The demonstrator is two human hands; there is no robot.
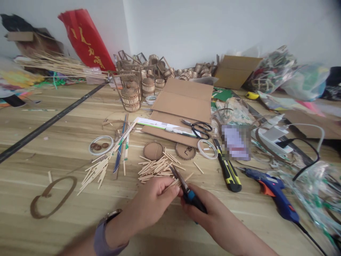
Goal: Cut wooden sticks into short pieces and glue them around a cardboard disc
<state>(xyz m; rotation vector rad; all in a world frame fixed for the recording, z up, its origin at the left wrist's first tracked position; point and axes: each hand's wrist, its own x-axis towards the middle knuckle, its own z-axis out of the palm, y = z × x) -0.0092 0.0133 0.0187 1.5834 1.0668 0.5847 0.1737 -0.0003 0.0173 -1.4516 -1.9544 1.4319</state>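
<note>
My right hand [213,209] grips a pair of pliers [191,196] with black and blue handles, its pointed metal jaws parted and aimed up and to the left. Between the thumb and fingers of my left hand [156,195] is a thin wooden stick [189,177], which runs across the jaws; whether they touch it I cannot tell. Just beyond my hands lies a pile of short wooden sticks [153,169]. Behind it are a round cardboard disc [153,150] edged in brown and a second disc [185,151] with printed characters.
At right lie a yellow-black utility knife [228,170], a blue glue gun [278,192] and a white power strip [275,137]. Black scissors [198,128] rest on cardboard [183,99]. More sticks [96,172] and a brown strip loop [55,208] are left. Small wooden buckets [130,99] stand behind.
</note>
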